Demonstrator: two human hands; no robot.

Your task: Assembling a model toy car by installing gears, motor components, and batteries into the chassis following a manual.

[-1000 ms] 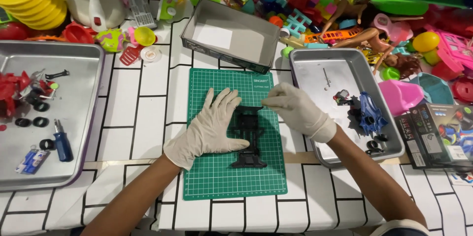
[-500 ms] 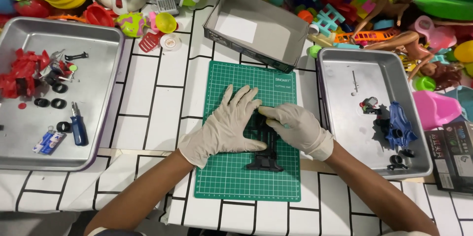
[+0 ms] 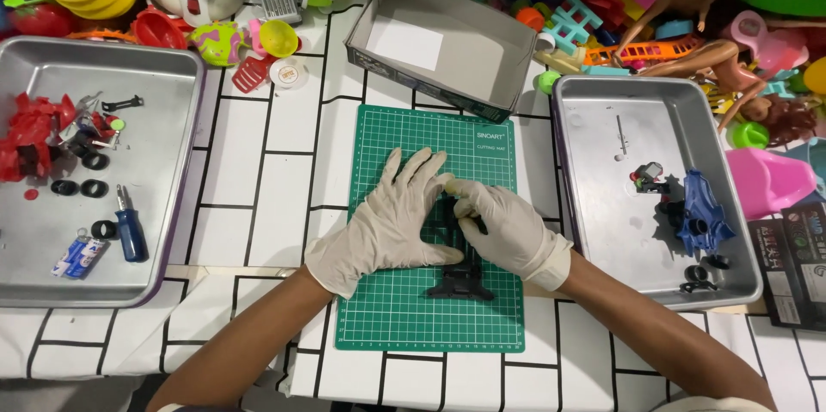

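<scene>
both gloved hands press on a black toy chassis (image 3: 460,279) on the green cutting mat (image 3: 404,317). left hand (image 3: 387,227) lies flat, grip released. right hand (image 3: 508,227) pinches the chassis.

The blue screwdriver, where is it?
In the head view, the blue screwdriver lies in the left metal tray, near its front edge, beside a small black tyre, far to the left of the gloved left hand.

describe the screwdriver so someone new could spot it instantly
Look at the metal tray left of the green cutting mat. Near its front edge lies a short screwdriver beside black tyres. Its blue handle sets it apart from them.
</scene>
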